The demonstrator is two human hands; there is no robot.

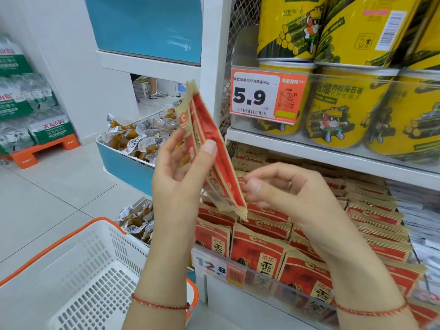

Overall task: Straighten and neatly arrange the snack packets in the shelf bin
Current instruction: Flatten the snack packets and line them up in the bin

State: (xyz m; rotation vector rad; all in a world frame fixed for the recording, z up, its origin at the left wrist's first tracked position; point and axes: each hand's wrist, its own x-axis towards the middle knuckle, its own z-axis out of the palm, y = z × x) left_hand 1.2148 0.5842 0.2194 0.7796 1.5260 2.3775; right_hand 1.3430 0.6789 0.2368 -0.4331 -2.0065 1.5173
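Shop shelf bin (269, 285): left hand (177, 177) grips packets (209, 148); right hand (283, 186) blurred, seemingly pinching them.

From my feed, the shelf bin (269, 279) sits at four o'clock with rows of packets (262, 251) standing in it. Above the bin, near centre, my left hand (181, 177) holds a few packets (214, 158) upright, and my right hand (281, 186) touches their lower edge from three o'clock. At one o'clock, tubs (352, 108) stand on the shelf above. A basket (78, 277) lies at seven o'clock, a tray of wrapped snacks (135, 136) at ten, water packs (26, 98) at nine.
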